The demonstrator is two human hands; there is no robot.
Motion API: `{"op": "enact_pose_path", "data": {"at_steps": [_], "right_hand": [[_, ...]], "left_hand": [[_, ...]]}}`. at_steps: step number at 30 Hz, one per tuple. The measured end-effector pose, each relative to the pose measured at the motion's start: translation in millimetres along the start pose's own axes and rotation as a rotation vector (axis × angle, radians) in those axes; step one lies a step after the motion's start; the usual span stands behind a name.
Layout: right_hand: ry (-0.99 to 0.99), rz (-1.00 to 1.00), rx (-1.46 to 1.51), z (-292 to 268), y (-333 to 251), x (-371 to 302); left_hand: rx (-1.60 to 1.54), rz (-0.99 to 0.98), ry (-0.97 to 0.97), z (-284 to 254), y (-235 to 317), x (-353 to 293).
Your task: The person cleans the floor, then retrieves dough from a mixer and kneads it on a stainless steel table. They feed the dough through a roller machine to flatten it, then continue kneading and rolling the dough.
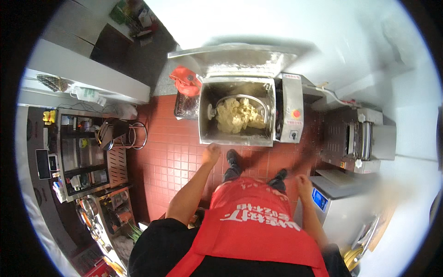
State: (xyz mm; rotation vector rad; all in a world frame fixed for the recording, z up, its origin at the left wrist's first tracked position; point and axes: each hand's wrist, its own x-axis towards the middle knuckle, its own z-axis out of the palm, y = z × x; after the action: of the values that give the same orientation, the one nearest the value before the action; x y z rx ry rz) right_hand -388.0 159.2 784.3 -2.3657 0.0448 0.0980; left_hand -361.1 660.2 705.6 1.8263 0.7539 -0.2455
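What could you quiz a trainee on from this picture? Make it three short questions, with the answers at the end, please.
1. Which of the person's hands is nearer the steel tub?
2. True or false: the tub's lid is shut.
3. Where is the lumpy, pale dough?
A) on the floor
B) inside the tub
C) on the stool

Key:
1. The left hand; it is by the tub's front edge.
2. False: the lid stands open.
3. B

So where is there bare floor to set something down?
Red tiles lie free between the slotted panel and the mixer, with a narrower strip between its control box and the roller machine. Crowded: the mixer's middle, filled with dough.
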Motion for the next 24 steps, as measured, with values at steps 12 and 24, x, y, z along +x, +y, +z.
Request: {"op": "enact_pose_path", "data": {"at_steps": [12, 24], "right_hand": [[-0.599, 1.107, 0.351, 342.1, -158.9, 251.1], [-0.273, 1.346, 0.869, 468.1, -69.8, 288.3]], "left_hand": [[-0.281, -0.761, -0.02, 74.3, -12.2, 230.9], [-0.223, -0.784, -0.054, 77.8, -56.7, 303.1]]}}
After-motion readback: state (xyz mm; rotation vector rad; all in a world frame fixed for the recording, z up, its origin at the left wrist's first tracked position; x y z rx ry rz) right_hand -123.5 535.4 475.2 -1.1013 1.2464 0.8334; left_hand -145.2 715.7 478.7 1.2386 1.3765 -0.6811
